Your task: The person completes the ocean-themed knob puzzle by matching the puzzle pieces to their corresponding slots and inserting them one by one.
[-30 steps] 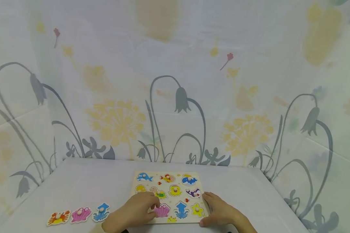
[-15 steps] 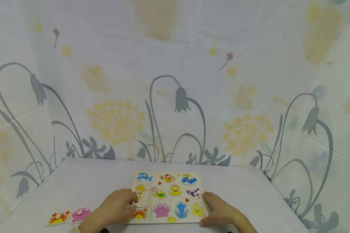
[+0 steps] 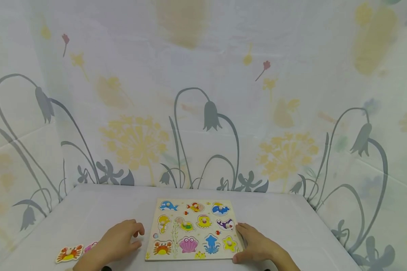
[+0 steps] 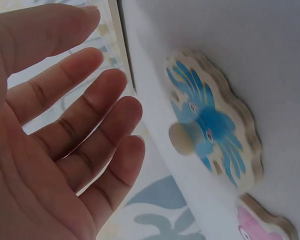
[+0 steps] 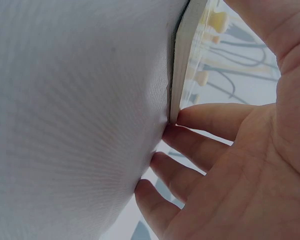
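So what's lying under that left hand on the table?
Under the left hand the wrist view shows a blue squid piece with a round peg, untouched. Beside it the pink piece peeks out, mostly covered. The orange crab piece lies fully uncovered.

Soft, even, bright light with faint shadows; the head view is slightly hazy, and both wrist views blur close up.

A white cloth-covered table [image 3: 88,210] fills the lower part of the head view, its far edge running from 9 to 3 o'clock. Behind and on both sides hangs a pale curtain [image 3: 203,94] printed with grey bellflowers at 9, 12 and 3 o'clock and yellow dandelion heads between them. The light is soft and even.
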Demonstrator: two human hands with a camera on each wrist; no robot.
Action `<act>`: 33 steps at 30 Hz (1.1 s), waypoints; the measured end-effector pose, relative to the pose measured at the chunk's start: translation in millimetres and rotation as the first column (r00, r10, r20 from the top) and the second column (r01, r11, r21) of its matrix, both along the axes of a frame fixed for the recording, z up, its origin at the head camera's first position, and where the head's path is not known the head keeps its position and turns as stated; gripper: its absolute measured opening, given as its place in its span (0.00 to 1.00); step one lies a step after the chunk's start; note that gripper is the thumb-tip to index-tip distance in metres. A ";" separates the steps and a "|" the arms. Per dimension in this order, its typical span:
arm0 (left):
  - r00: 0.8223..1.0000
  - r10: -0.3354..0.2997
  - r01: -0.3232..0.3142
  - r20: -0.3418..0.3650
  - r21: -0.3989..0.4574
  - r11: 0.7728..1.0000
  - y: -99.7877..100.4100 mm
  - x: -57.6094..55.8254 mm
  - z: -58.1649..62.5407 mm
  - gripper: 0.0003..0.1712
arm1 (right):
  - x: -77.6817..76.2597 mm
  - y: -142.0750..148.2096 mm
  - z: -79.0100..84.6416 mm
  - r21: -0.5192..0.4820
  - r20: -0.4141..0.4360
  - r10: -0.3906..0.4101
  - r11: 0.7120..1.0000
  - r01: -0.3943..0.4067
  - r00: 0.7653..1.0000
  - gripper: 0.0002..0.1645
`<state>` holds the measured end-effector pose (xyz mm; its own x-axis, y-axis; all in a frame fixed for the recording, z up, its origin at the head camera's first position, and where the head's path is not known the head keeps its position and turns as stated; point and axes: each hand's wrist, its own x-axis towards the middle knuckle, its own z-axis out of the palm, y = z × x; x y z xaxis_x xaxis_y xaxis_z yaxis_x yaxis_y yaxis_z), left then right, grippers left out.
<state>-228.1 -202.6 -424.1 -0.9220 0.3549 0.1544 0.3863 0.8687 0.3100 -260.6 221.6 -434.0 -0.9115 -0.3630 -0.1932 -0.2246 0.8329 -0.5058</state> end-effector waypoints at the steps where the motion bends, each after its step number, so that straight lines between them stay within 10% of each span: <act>1: 1.000 0.008 -0.008 0.016 0.002 1.000 -1.8 -0.3 -0.1 0.12 | -0.1 -0.1 0.3 0.001 0.001 -0.002 1.000 0.002 1.000 0.61; 33: 0.960 0.130 -0.149 0.249 0.057 0.987 -33.9 -2.8 -0.5 0.11 | -2.2 0.2 -2.4 -0.001 -0.003 0.003 1.000 -0.003 1.000 0.60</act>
<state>-230.9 -236.5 -424.6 -0.9745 0.2161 -0.0600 0.1676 0.8794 0.4457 -262.8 221.8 -436.4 -0.9112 -0.3656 -0.1901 -0.2283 0.8320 -0.5055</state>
